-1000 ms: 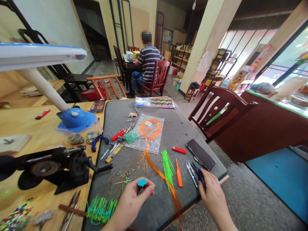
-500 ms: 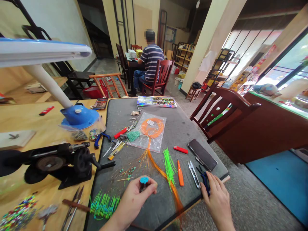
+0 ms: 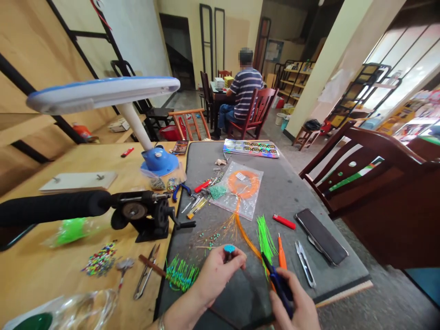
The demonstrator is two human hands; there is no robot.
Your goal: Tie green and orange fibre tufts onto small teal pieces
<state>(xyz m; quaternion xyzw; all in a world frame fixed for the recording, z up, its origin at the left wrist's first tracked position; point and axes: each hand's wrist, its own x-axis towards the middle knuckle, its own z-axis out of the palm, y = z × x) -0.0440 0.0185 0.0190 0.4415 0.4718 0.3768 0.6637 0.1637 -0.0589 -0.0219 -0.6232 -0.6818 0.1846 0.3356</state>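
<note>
My left hand is closed round a small dark bundle topped with a turquoise tuft, held just above the grey mat. My right hand grips blue-handled pliers whose tip points toward the left hand. Orange strands and neon green strands lie on the mat just beyond both hands. An orange-handled tool and silver snips rest to the right.
A phone, red lighter, bag of orange cord and bead trays sit on the mat. A black vise, blue lamp, scissors and beads occupy the wooden table. A person sits far behind. Wooden chair at right.
My right hand picked the blue pliers up from the mat's right edge and brought them left toward the tuft. The camera view swung left.
</note>
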